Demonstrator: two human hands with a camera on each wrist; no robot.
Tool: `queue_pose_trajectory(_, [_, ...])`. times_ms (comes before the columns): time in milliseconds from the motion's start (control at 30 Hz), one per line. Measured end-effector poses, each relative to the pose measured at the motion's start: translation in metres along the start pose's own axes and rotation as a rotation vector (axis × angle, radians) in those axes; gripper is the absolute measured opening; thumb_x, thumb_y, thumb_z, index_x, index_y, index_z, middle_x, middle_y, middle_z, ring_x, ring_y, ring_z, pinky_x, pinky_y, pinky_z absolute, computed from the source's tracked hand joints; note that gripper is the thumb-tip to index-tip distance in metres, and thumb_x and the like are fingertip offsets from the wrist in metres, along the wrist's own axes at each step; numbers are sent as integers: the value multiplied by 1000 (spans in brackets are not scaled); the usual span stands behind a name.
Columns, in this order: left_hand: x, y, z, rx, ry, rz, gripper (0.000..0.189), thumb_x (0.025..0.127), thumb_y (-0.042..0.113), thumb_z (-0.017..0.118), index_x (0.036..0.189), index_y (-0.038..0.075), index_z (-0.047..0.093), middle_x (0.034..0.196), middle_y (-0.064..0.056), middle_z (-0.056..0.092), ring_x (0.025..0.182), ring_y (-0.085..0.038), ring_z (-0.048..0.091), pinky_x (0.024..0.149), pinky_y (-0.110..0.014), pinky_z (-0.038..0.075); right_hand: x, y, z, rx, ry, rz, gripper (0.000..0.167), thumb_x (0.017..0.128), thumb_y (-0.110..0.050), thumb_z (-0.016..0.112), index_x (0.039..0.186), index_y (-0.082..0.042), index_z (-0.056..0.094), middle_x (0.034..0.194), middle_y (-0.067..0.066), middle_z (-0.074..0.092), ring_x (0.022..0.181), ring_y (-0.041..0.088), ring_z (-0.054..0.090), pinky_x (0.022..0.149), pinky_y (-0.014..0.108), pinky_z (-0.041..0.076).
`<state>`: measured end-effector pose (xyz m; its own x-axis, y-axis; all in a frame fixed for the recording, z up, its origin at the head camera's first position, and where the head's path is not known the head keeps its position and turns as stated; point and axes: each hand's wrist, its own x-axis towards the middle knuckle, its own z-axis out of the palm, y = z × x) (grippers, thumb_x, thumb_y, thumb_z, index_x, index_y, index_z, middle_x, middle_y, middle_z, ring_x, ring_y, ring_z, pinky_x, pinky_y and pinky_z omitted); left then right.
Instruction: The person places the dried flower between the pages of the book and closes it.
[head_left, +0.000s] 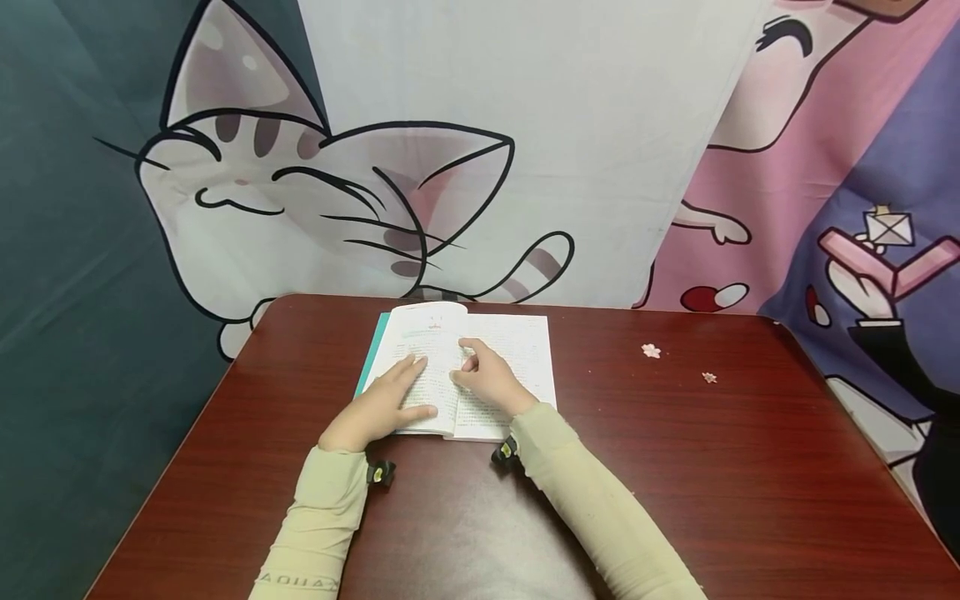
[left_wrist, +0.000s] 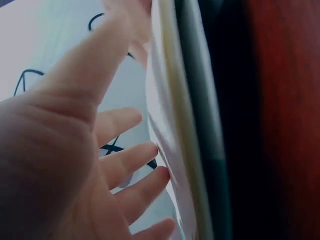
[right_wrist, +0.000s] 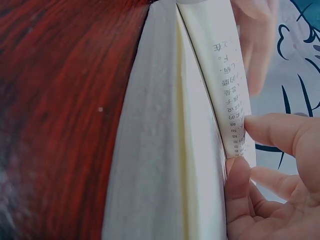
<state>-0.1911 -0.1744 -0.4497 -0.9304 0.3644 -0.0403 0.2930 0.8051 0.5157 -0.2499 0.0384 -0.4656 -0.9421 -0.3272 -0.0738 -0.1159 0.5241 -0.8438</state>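
An open book (head_left: 525,350) with printed pages and a teal cover edge (head_left: 372,354) lies on the far part of the table. My left hand (head_left: 378,404) rests on its left page, fingers spread and straight, thumb pointing right. Its fingertips (left_wrist: 162,175) meet the paper in the left wrist view. My right hand (head_left: 491,379) is at the middle of the book, with its thumb and index finger at a printed page (right_wrist: 227,95). In the right wrist view this page stands up from the thick page block (right_wrist: 150,135), and the thumb and index finger pinch it near its edge.
The dark red-brown table (head_left: 675,467) runs toward me and to both sides. Two small pale flower-shaped pieces, one larger (head_left: 651,351) and one smaller (head_left: 708,377), lie right of the book. Behind the table hangs a cloth (head_left: 555,83) printed with cartoon cats.
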Motion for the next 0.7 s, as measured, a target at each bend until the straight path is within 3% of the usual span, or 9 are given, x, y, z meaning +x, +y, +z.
queue_pose_trajectory(200, [0,0,4,9,-76,-15,89,94,42,72,159,0,28,163,-30,20,147,-53,21,114,-68,23,1,-1,0,-13,3,-10,64,94,-17,71,151,-9,45,92,3,61,77,13,53,71,27,45])
queue_pose_trajectory(467, [-2,1,6,8,-110,-47,89,95,43,70,160,1,25,164,-28,16,149,-53,15,114,-72,18,-3,3,-2,96,-1,-17,61,92,-9,69,149,-8,48,99,5,62,83,15,54,75,28,45])
queue_pose_trajectory(700, [0,0,9,7,-130,-63,90,95,44,69,161,3,23,166,-26,14,151,-50,12,115,-71,15,-11,10,-12,148,-62,-38,51,94,-9,65,144,-9,54,111,7,66,94,17,61,79,29,52])
